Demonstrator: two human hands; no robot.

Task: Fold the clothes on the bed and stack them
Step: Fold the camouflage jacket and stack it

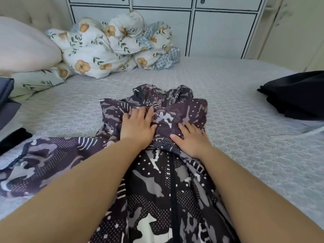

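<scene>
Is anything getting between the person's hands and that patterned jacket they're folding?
No, nothing visible does. The left hand and the right hand both lie flat, fingers spread, directly on the patterned jacket, near its upper part. The jacket lies on the bed, with bare bedcover around that part of it.

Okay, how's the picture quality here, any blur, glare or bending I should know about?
Head view: soft, even light with no glare; wide-angle bending curves the cabinet lines and bed edge; both hands, left hand and right hand, and the patterned jacket look slightly soft, forearms stretched large near the bottom edge.
</scene>
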